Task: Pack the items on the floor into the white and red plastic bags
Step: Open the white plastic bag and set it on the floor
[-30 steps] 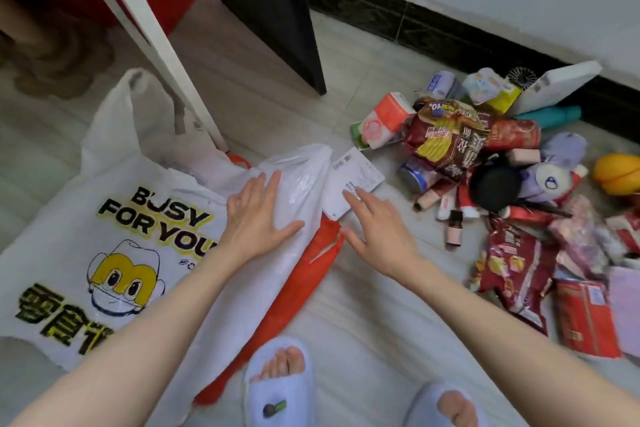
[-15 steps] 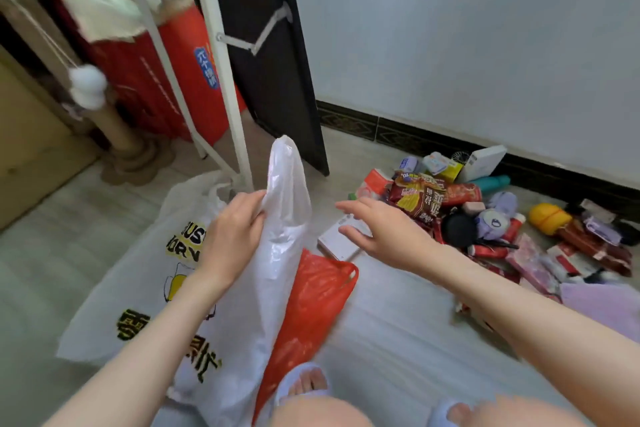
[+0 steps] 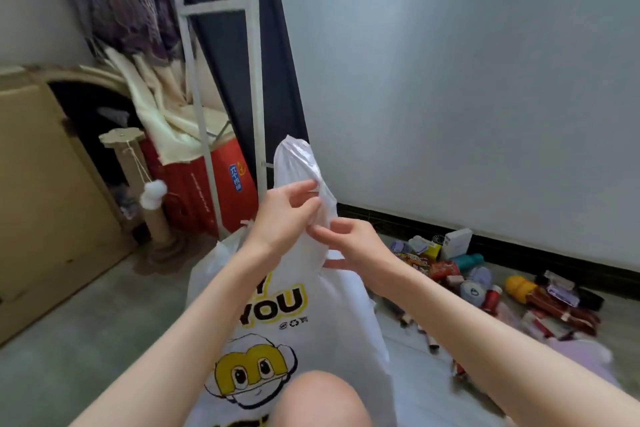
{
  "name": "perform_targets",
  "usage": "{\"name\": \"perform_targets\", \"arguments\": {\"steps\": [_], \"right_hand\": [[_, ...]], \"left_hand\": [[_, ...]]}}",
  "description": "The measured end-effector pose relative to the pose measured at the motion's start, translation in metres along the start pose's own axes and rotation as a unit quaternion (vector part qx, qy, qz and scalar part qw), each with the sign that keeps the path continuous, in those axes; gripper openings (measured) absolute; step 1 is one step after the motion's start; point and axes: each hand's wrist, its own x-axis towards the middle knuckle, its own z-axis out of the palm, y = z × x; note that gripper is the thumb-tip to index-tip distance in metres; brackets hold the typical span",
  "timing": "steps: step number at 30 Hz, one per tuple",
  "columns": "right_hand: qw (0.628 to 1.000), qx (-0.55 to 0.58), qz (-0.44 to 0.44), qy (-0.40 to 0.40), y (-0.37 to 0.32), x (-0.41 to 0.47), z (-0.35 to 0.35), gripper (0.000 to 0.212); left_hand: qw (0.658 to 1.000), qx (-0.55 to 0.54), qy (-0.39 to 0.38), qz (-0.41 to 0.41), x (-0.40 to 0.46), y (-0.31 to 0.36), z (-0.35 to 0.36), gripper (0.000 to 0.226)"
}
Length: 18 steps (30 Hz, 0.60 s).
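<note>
Since a moment ago both my hands have risen to frame centre: my left hand [image 3: 284, 218] pinches the white bag [image 3: 311, 308] by its top handle, and my right hand [image 3: 349, 246] closes its fingertips on the same plastic just beside it. Loose items [image 3: 485, 281] lie piled at lower right along the wall's dark baseboard [image 3: 519, 250].

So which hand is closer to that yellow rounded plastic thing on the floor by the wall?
Right. The right hand is at the white plastic bag, on the side toward the yellow rounded plastic thing; the left hand is farther away.
</note>
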Motion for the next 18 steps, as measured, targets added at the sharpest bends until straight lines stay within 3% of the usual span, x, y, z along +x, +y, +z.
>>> {"name": "perform_targets", "arguments": {"steps": [2,5,7,10,12,15,18], "right_hand": [[0.997,0.02,-0.021,0.071,0.001,-0.003,-0.008,0.017],[0.981,0.055,-0.053,0.176,-0.003,-0.002,-0.031,0.021],[0.974,0.037,-0.078,0.21,-0.011,-0.001,-0.05,0.019],[0.975,0.028,-0.118,0.186,-0.022,0.003,-0.073,0.016],[0.978,0.01,-0.137,0.159,-0.027,0.005,-0.086,0.017],[0.978,-0.022,-0.143,0.152,-0.028,0.004,-0.103,0.02],[0.962,-0.087,-0.134,0.22,-0.021,0.005,-0.119,0.019]], "left_hand": [[0.998,0.034,-0.019,0.039,-0.002,0.008,0.008,0.038],[0.97,0.148,0.06,0.185,-0.001,0.016,0.014,0.029],[0.908,0.261,0.092,0.315,0.008,0.017,0.016,0.035],[0.814,0.454,-0.014,0.363,0.028,0.02,0.025,0.058],[0.823,0.456,-0.094,0.326,0.04,0.021,0.039,0.053],[0.878,0.329,-0.107,0.331,0.051,0.019,0.061,0.039],[0.911,0.232,-0.129,0.315,0.056,0.021,0.088,0.025]]}}
